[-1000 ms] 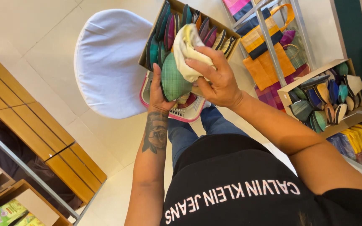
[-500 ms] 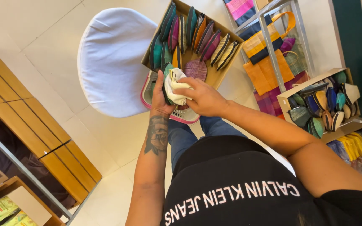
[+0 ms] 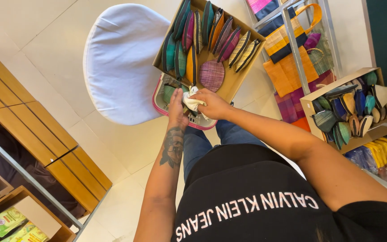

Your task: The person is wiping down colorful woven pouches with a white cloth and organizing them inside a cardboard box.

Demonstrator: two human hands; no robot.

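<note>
A: What's furthest left?

B: A wooden slatted shelf, then a white cushioned stool.

A: And the hands?

B: The left hand lies fingers together against the pink-rimmed basket, touching a green pouch in it. Just beside it, the right hand pinches a crumpled white cloth over that basket.

A: Above them?

B: A cardboard tray of upright woven pouches, with one round purple pouch lying flat.

A: Further right?

B: Orange woven bags on a rack, then a second box of pouches.
</note>
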